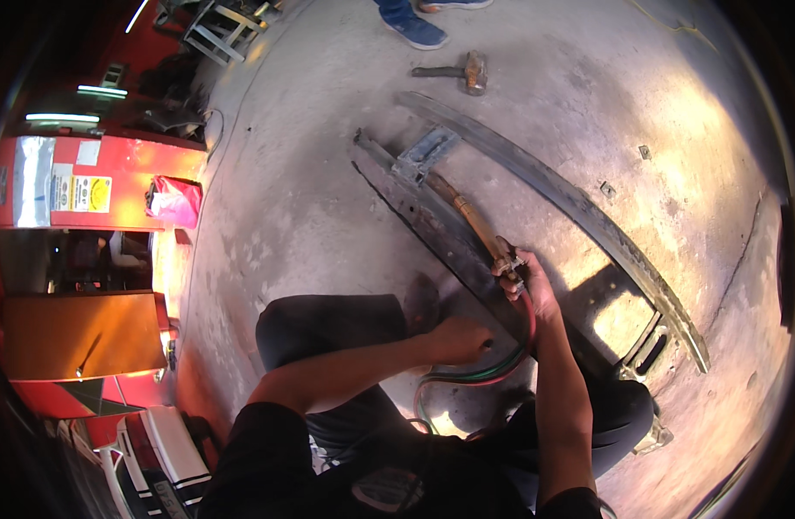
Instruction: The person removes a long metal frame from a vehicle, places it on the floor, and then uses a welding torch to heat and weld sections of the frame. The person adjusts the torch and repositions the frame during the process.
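Note:
My right hand [525, 275] is wrapped around the valve end of a gas torch [473, 218] with a worn brownish body. Red and green hoses [475, 377] run from it, looping down between my legs. The torch's far end lies close to a rectangular steel bracket [427, 154] on a dark steel beam [432, 221]; whether they touch I cannot tell. My left hand [458, 339] is closed in a fist near my left knee, left of the hoses. A small dark spot shows at its fingers, too small to name. Beyond the torch lies a long curved metal bar [553, 180].
A hammer [475, 73] lies on the concrete floor beyond the metal parts. At the top stands another person's blue shoe [422, 33]. Red cabinets [112, 156] line the left side, with a pink bag [174, 201]. A second bracket [648, 346] sits at the curved bar's near end.

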### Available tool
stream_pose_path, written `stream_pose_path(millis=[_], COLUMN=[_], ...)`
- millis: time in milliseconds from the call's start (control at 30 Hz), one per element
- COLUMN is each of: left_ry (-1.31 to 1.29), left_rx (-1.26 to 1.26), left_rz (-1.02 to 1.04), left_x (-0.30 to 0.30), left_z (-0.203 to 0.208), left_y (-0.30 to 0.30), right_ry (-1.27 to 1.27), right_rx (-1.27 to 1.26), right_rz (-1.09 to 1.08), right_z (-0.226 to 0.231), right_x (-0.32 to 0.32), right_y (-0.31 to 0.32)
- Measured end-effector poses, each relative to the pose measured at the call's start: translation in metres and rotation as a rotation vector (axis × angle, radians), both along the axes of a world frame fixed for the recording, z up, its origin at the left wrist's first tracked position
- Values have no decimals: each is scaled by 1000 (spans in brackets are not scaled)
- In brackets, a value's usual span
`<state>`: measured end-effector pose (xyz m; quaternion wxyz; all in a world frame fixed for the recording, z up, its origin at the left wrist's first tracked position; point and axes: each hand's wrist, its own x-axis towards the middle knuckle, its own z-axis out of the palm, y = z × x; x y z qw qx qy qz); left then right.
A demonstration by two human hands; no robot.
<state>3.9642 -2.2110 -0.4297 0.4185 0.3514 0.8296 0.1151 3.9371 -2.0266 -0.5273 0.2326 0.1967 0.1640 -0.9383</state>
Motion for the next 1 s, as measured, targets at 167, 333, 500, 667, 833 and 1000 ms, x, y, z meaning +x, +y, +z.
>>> stream_pose_path(millis=[167,333,500,667,833,1000], left_ry=[-16,-27,-34,-1,16,15], left_rx=[-42,-78,-45,-6,-29,-39], left_rz=[-35,-60,-49,-18,-11,-20], left_x=[-1,-5,-6,-7,-7,-7], left_z=[-7,-7,-7,-13,-19,-23], left_y=[-6,-7,-3,-4,-10,-14], right_ry=[-13,-13,-24,-15,-14,-11], right_rx=[-14,-11,0,-22,17,-13], right_rz=[0,-4,5,2,0,-5], right_z=[-1,7,10,7,6,4], right_x=[-2,10,17,13,9,2], right_y=[-3,10,21,21,16,9])
